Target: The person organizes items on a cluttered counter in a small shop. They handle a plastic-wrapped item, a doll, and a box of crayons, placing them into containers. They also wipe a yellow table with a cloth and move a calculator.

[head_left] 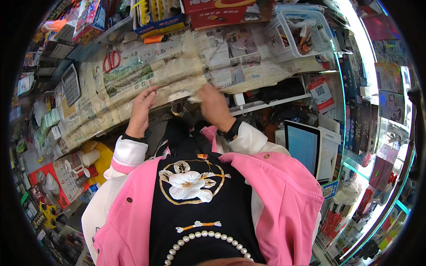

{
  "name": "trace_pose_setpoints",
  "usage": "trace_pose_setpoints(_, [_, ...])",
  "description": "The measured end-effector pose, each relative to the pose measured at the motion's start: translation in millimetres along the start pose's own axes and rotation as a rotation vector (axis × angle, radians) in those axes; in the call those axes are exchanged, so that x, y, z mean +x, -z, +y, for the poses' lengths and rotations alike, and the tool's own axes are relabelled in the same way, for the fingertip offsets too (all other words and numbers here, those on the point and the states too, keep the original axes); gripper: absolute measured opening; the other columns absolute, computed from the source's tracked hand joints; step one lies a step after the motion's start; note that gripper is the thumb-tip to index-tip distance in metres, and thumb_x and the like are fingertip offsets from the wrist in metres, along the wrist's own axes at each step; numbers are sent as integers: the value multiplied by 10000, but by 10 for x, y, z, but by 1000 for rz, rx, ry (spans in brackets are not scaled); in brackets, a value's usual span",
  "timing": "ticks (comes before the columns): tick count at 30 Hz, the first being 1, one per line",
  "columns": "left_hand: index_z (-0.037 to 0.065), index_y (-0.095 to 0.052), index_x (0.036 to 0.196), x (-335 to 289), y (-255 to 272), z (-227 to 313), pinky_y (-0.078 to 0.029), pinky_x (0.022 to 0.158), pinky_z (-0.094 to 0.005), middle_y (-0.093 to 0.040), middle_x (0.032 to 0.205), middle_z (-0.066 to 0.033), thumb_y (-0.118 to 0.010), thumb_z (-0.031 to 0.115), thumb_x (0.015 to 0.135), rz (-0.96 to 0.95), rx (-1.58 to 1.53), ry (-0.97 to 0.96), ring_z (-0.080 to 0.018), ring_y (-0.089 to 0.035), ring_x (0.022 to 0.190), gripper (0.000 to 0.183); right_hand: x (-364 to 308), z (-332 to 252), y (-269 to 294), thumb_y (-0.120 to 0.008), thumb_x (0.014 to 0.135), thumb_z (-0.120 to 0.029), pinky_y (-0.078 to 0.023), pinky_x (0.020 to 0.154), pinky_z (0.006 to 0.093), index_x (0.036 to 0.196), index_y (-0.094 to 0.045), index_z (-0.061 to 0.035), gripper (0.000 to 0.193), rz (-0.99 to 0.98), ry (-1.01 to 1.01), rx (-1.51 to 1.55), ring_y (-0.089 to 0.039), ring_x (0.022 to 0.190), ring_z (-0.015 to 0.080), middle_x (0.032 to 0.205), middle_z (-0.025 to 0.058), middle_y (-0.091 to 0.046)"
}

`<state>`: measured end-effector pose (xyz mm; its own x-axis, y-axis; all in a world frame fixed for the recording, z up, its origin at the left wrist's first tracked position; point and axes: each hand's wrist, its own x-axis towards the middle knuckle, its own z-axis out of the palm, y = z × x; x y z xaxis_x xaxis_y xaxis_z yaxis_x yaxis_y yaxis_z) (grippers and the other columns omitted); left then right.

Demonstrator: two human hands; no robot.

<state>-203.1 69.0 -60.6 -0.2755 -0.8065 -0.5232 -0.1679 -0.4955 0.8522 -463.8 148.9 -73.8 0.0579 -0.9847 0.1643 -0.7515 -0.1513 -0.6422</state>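
Observation:
Over the front edge of a counter covered with newspaper (173,71), both my hands are raised. My left hand (142,111) holds nothing that I can see; its fingers are loosely bent and apart, beside the paper's edge. To its right, my right hand (214,105) is curled and blurred. A small pale scrap (194,99) shows at its fingers, too smeared to name. Between the hands a white rounded object (179,95) lies at the counter's edge. Farther back on the newspaper are red-handled scissors (111,61) and an orange-handled tool (155,39).
A calculator (71,85) lies at the left. At the back right stands a clear plastic bin (306,35) of small items; boxes line the back. Below the counter are a shelf (275,103), a screen (302,147) and, at left, a white cup (91,157). Glass shelving (372,146) borders the right.

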Motion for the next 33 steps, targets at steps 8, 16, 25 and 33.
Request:
trace_pose_setpoints(8, [73, -609, 1205, -400, 393, -161, -391, 879, -251, -603, 1191, 0, -552, 208, 950, 108, -171, -61, -104, -525, 1096, 294, 60, -33, -214, -544, 696, 40, -459, 768, 454, 999, -601, -9, 312, -72, 84, -31, -549, 923, 388, 940, 178, -530])
trace_pose_setpoints(16, [62, -597, 1192, -911, 1052, -453, -401, 890, -251, -614, 1186, -26, -540, 180, 950, 271, -276, -70, -116, -550, 1099, 275, 359, -771, -870, -559, 688, 43, -484, 776, 433, 1001, -589, -41, 326, -124, 183, 65, -561, 960, 372, 970, 156, -544])
trace_pose_setpoints(25, [70, -629, 1118, -1689, 1840, -1195, -420, 848, -249, -645, 1131, -26, -540, 164, 944, 537, -477, 21, -119, -576, 1051, 217, 720, -1385, -1654, -570, 698, 24, -481, 743, 446, 1025, -591, -34, 333, -146, 307, -120, -563, 885, 367, 985, 166, -564])
trace_pose_setpoints(33, [73, -622, 1108, -2043, 2280, -1642, -424, 857, -251, -643, 1131, -39, -524, 160, 954, 592, -554, 12, -128, -583, 1048, 203, 838, -1951, -2201, -529, 661, 69, -453, 715, 482, 994, -581, 14, 341, -224, 401, -111, -529, 876, 406, 931, 206, -527])
